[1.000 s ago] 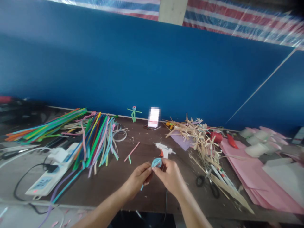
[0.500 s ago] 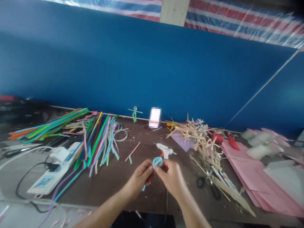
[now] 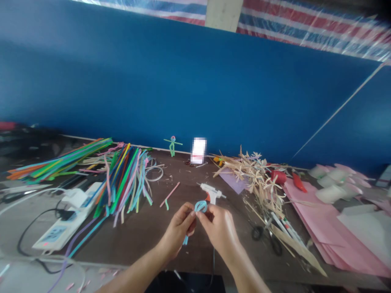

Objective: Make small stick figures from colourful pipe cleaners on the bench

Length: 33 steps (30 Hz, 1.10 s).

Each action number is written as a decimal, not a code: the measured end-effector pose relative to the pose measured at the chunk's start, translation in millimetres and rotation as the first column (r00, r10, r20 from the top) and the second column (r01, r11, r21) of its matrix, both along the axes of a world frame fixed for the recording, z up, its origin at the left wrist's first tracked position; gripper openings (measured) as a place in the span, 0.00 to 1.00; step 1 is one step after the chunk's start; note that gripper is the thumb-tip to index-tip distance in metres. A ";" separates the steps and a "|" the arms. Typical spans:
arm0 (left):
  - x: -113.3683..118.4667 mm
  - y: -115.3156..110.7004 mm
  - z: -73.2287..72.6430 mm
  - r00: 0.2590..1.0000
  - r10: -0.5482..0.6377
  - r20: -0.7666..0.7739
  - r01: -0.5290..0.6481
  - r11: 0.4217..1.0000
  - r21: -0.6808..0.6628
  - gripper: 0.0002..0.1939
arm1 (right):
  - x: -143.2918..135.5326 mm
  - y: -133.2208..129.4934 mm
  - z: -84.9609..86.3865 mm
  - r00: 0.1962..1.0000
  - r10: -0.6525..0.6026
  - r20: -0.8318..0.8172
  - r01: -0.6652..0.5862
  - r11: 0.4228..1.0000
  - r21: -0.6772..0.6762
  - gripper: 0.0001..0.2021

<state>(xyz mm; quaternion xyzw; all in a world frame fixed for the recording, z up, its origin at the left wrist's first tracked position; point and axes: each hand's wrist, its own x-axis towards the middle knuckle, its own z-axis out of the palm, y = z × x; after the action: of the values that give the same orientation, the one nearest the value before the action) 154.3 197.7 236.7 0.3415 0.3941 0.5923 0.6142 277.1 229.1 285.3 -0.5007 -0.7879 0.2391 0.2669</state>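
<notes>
Holding coiled blue pipe cleaner [image 3: 200,206] just in front of glue gun [image 3: 211,193]; pinching it with thumb and fingers of left hand [image 3: 180,226] on one side, of right hand [image 3: 220,228] on the other; seeing blue ends [image 3: 185,240] below left hand; noted pink strip [image 3: 171,192] left of glue gun, green figure [image 3: 172,147] behind and left of it, scissors [image 3: 271,232] nearer and right of it

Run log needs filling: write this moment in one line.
left hand: holding light-blue coil; right hand: holding same coil; beyond hands: glue gun on table; left: pipe cleaners; right: pink sheets
</notes>
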 end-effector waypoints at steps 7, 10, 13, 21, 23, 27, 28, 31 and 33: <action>1.8 -1.4 7.8 0.996 0.040 0.085 -0.035 0.998 -0.053 0.12 | -2.6 -4.5 5.1 0.994 0.019 0.107 -0.036 0.986 0.163 0.06; 3.4 -1.5 6.2 0.994 0.055 0.092 -0.051 0.997 -0.050 0.11 | -4.5 -5.4 4.2 0.991 0.002 0.136 -0.030 0.979 0.203 0.05; 4.4 -1.5 4.5 0.994 0.054 0.097 -0.049 0.998 -0.047 0.11 | -5.0 -5.8 2.9 0.987 -0.002 0.163 -0.036 0.973 0.229 0.06; 0.7 -5.3 4.0 0.999 0.035 -0.025 -0.035 0.999 0.010 0.13 | -1.4 -4.1 7.2 0.978 -0.001 0.211 -0.049 0.972 0.232 0.07; -1.5 -6.6 4.0 0.997 0.025 -0.070 -0.023 0.999 0.023 0.13 | -1.2 -4.2 10.1 0.976 -0.009 0.218 -0.040 0.974 0.221 0.07; -5.8 -7.4 4.8 0.992 -0.002 -0.127 0.007 0.999 0.045 0.13 | -1.1 -3.8 13.8 0.978 0.001 0.209 -0.038 0.984 0.174 0.07; -6.3 -7.2 5.4 0.991 -0.002 -0.132 0.007 0.999 0.044 0.13 | -1.1 -3.6 14.2 0.980 0.011 0.198 -0.044 0.986 0.160 0.07; -5.9 -6.3 8.0 0.993 0.035 -0.116 -0.033 0.999 0.020 0.15 | -1.3 -3.1 14.5 0.985 0.038 0.166 -0.060 0.989 0.133 0.08; -4.5 -5.8 9.9 0.994 0.072 -0.080 -0.072 0.997 -0.002 0.16 | -1.5 -3.0 14.6 0.986 0.044 0.162 -0.065 0.990 0.128 0.09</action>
<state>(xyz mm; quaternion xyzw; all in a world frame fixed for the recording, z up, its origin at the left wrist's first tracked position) 149.8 191.9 246.6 0.3489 0.4317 0.5991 0.5770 275.6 226.1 299.8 -0.4775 -0.8342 0.1530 0.2294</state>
